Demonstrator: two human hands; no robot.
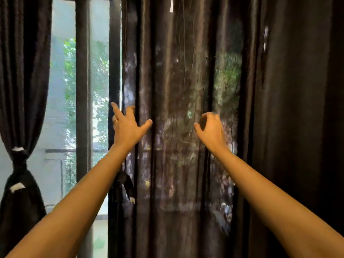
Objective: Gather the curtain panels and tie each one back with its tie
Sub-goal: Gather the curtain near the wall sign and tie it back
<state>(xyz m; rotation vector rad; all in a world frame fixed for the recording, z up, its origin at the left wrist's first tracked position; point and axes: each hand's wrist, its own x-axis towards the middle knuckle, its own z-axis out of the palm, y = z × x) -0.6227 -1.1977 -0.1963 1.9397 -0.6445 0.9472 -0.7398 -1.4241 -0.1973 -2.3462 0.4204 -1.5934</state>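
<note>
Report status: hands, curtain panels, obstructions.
Left hand open, fingers spread at left edge of loose panel. Right hand curled against it, grip unclear. Far-left panel already tied. No obstruction seen.

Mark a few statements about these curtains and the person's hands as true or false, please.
1. The far-left curtain panel is cinched by its tie. True.
2. The middle curtain panel is tied back too. False: it hangs loose.
3. The left hand has its fingers spread at that panel's edge. True.
4. The right hand hangs at the person's side. False: it is raised in front of the middle curtain panel, curled.
</note>
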